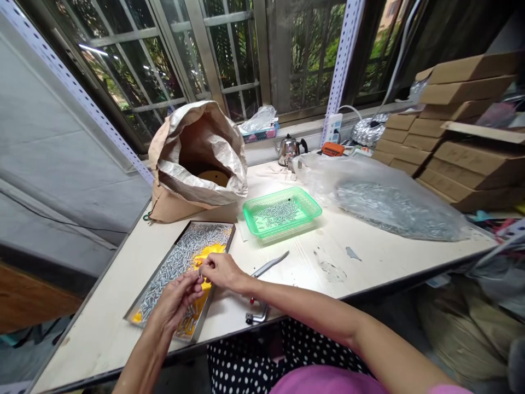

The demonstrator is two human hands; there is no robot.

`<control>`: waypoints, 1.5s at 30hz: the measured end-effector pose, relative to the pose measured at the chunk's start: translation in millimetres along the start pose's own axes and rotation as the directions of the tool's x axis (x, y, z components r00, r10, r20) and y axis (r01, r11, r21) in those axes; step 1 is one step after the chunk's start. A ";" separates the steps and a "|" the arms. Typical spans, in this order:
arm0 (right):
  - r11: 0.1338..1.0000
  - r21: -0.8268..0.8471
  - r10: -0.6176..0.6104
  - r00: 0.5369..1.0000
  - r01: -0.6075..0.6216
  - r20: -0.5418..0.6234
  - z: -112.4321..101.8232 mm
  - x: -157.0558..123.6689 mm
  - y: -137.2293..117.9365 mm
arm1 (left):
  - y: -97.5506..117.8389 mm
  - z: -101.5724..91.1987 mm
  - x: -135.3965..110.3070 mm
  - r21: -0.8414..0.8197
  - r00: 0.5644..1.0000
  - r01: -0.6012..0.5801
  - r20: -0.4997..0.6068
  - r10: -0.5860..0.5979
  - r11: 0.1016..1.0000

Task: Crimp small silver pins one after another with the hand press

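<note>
My left hand (178, 298) and my right hand (221, 270) meet fingertip to fingertip above a shallow metal tray (148, 290). Both are closed in a pinch. A tiny piece shows between the fingertips, too small to name. Many small silvery metal pins (176, 261) cover most of the tray's floor. Small bright yellow pieces (209, 251) lie in a heap along the tray's right side, partly hidden by my hands. Behind and to the right stands a green plastic basket (315, 210) with more silvery pins in it.
Behind the tray stands an open paper sack (176, 205). A grey pointed tool (270, 264) and a metal clamp (258, 316) lie right of my hands. Farther right is a clear plastic bag (385, 205) of metal parts, with stacked cardboard boxes (471, 158) behind. A metal kettle (289, 150) stands by the window.
</note>
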State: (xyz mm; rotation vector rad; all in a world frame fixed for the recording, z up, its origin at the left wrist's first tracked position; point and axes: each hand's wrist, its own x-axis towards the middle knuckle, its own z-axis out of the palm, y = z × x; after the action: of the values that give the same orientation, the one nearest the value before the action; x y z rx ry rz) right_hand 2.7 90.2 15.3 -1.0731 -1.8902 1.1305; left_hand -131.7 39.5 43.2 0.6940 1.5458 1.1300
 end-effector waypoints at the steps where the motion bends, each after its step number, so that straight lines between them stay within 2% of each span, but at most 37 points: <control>1: 1.000 0.005 0.001 1.000 -0.001 0.019 2.0 2.2 0.9 | 1.3 -1.0 0.4 -0.013 1.000 0.002 -0.019 -0.002 1.000; 3: 1.000 0.008 -0.020 0.998 0.020 0.059 2.7 4.8 2.2 | 3.7 -2.5 -1.1 -0.015 0.997 -0.046 -0.069 0.045 0.999; 5: 0.998 0.008 -0.066 0.994 0.065 0.092 -3.8 2.9 3.7 | 5.0 -2.2 -7.5 0.019 0.982 -0.144 -0.117 0.146 0.989; 7: 0.991 -0.010 -0.135 0.986 0.137 0.097 -19.0 -6.2 6.6 | 4.0 2.3 -19.2 0.088 0.972 -0.207 -0.099 0.215 0.974; 8: 0.971 -0.082 -0.217 0.973 0.223 0.083 -29.6 -13.9 9.0 | 2.2 6.6 -26.3 0.125 0.974 -0.208 -0.061 0.217 0.970; 10: 0.927 -0.215 -0.301 0.952 0.307 0.061 -53.7 -35.2 15.9 | -4.7 18.6 -40.2 0.198 0.986 -0.168 0.040 0.164 0.966; 13: 0.889 -0.363 -0.243 0.959 0.280 0.145 -87.4 -78.6 31.0 | -21.8 39.9 -52.3 0.319 0.985 -0.094 0.166 0.042 0.943; 15: 0.858 -0.440 -0.200 0.961 0.266 0.190 -102.0 -109.5 42.6 | -34.5 51.6 -52.1 0.395 0.978 -0.061 0.205 -0.023 0.917; 18: 0.784 -0.569 -0.156 0.966 0.249 0.208 -110.8 -146.5 58.5 | -49.9 62.0 -44.0 0.491 0.966 -0.013 0.230 -0.116 0.871; 21: 0.738 -0.637 -0.125 0.973 0.220 0.192 -110.8 -163.8 71.0 | -57.2 66.1 -35.7 0.569 0.933 0.030 0.279 -0.228 0.822; 24: 0.736 -0.643 -0.140 0.977 0.212 0.162 -110.0 -165.7 79.7 | -57.3 68.3 -32.2 0.608 0.897 0.063 0.313 -0.312 0.791; 29: 0.704 -0.672 -0.165 0.973 0.230 0.161 -109.7 -161.3 85.2 | -53.2 73.3 -33.5 0.628 0.878 0.170 0.254 -0.406 0.759; 35: 0.692 -0.689 -0.130 0.976 0.216 0.176 -113.7 -154.3 82.6 | -50.8 81.0 -33.6 0.627 0.871 0.247 0.191 -0.453 0.739; 39: 0.691 -0.692 -0.093 0.975 0.210 0.203 -117.4 -149.5 79.8 | -44.9 86.0 -33.9 0.659 0.840 0.286 0.177 -0.512 0.695; 45: 0.698 -0.683 -0.121 0.976 0.214 0.182 -114.3 -151.3 86.0 | -44.8 85.9 -35.0 0.696 0.824 0.309 0.145 -0.548 0.648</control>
State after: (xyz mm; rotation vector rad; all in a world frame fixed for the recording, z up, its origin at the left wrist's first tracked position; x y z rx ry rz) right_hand 191.1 19.7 -38.3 -1.1889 -2.5553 0.3434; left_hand -34.7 17.9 16.1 0.8490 1.6650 0.0516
